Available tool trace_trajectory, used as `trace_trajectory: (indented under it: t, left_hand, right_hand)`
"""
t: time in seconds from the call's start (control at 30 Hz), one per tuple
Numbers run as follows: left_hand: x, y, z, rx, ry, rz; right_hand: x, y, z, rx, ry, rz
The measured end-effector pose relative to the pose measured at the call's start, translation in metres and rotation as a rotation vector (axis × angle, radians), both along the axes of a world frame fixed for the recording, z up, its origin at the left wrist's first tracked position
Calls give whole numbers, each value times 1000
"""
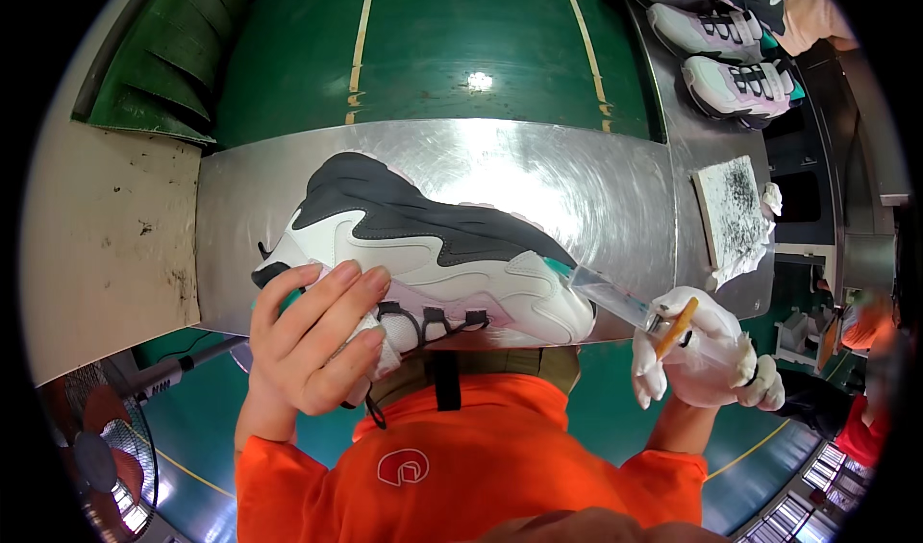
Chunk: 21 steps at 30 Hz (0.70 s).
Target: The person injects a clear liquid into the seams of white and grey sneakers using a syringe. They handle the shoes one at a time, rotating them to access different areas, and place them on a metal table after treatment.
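Shoe (437, 269) over near edge of counter (620, 192), dark sole facing far. Left hand (317, 341): fingers clamped on its left half. Gloved right hand (711, 356): fingers closed round clear tool (613, 298), tip by shoe's right end; contact hard to tell.

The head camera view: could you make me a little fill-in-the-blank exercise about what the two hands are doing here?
1. The bare left hand holds a white, pink and dark-grey sneaker with its sole turned ____ the person.
2. The right hand wears a glove whose colour is ____.
3. The clear, rectangular tool in the right hand points at the sneaker's ____ end.
4. Similar white sneakers with black straps sit at the view's upper ____.

Missing words: away from; white; toe; right.
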<state>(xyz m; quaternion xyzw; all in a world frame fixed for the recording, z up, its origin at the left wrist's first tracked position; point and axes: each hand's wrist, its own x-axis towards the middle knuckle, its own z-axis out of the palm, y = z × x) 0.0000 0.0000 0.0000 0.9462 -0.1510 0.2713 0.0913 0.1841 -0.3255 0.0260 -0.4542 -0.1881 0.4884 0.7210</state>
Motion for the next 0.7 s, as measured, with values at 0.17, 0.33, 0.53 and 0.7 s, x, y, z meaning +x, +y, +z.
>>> trace_trajectory:
  t: [0.17, 0.33, 0.53, 0.7]
  left_hand:
    - [1, -2, 1, 12, -20, -21]
    - [1, -4, 1, 26, -5, -10]
    - [2, -13, 2, 70, -21, 52]
    - [-8, -30, 2, 159, -39, 166]
  right_hand:
    - [1, -1, 9, -84, -18, -16]
    - [1, -8, 5, -22, -35, -35]
    - [0, -22, -8, 93, -17, -47]
    - [-4, -37, -28, 188, 33, -94]
